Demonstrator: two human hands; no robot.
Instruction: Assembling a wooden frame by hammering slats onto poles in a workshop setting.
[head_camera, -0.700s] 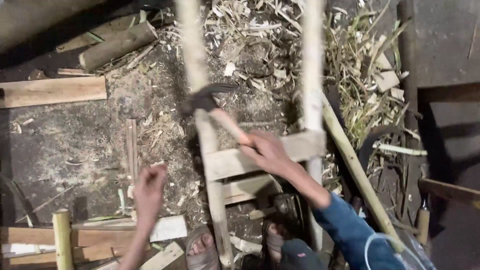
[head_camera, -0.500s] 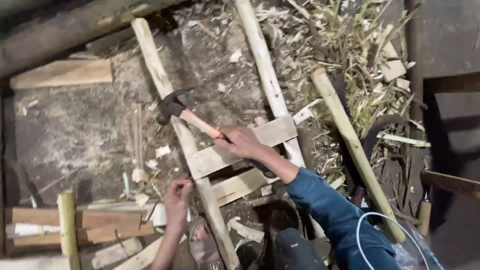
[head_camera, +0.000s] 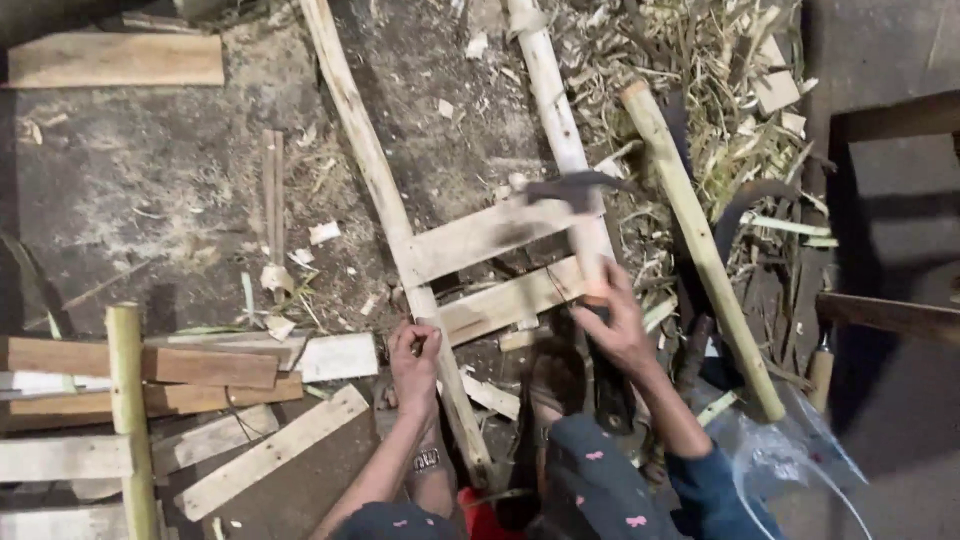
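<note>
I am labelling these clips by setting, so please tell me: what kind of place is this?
Probably a rough outdoor or shed woodworking spot on bare ground. The right hand swings a hammer over a frame of poles and nailed slats; the left hand rests by a pole. Wood chips and shavings and loose planks lie around.

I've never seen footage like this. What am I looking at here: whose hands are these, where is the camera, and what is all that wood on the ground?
There is no machine here. A person wears a camera on the head, so the one view looks straight down at their own two hands. The right hand grips a hammer, its dark head blurred above a wooden frame: two long poles joined by flat slats, lying on dirt ground. The left hand rests against one pole, pinching something too small to identify. Around them lie planks, a loose bamboo pole, and many wood shavings. The person's patterned trouser knees show at the bottom.
</note>
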